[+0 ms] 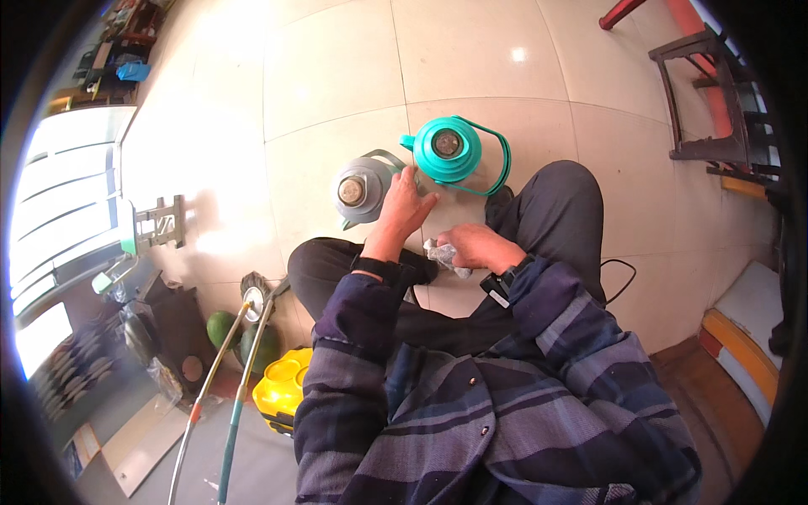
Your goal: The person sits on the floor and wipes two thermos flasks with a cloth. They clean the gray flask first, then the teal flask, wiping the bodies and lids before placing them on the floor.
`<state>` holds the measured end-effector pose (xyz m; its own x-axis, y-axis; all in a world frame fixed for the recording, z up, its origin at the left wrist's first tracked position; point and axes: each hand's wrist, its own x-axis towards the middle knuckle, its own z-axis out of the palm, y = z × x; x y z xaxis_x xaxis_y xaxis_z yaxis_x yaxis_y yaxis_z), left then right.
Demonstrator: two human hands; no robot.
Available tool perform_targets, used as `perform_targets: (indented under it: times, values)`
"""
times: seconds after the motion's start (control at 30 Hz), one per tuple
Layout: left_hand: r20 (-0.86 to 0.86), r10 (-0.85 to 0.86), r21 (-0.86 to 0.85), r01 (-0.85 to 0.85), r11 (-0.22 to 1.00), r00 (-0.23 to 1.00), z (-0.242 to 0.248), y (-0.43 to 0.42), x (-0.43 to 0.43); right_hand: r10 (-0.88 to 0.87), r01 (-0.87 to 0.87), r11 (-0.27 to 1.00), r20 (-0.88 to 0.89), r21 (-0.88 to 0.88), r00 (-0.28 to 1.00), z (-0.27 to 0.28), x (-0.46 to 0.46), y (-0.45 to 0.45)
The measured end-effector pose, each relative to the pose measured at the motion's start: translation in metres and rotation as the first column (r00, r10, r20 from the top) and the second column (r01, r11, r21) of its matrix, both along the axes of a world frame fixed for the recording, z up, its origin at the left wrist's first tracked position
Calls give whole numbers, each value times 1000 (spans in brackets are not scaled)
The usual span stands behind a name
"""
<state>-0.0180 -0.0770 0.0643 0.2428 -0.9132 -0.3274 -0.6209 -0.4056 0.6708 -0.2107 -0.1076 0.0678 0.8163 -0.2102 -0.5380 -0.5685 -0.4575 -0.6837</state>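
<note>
A grey vacuum flask (370, 183) with a cork-like stopper (351, 190) is in front of me on the tiles, leaning toward the lower left. My left hand (404, 208) has its fingers on the right side of this flask, by its handle; the undersides of the fingers are hidden. Close by on the right, a teal vacuum flask (434, 161) stands upright, its loop handle (505, 165) out to the right and a dark stopper (447, 144) in its mouth. A crumpled greyish cloth (444, 254) is gripped in my right hand (483, 245), between my knees.
At left lie two green melons (220, 328), a yellow plastic box (282, 382) and two long poles (211, 382). A folding step stool (161, 222) stands beyond them. Dark wooden furniture (707, 101) is at far right. A black cable (631, 268) loops beside my right leg.
</note>
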Motion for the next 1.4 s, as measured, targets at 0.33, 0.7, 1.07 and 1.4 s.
perform_targets:
  times: [0.33,0.7,1.07,1.4]
  values:
    - [267,-89,-63,110,992,960,3,-58,-34,-41,41,999,4,-10,999,6,-20,-10]
    - [411,-229,-83,286,955,883,-7,-78,-42,-22,22,999,-19,24,1000,0,-19,-7]
    - [409,-207,-157,292,944,889,-15,-5,-34,-113,114,990,-22,82,993,25,-43,-57]
    - [397,-216,-129,288,949,892,-12,30,-34,-488,536,750,221,-388,844,2,-12,-80]
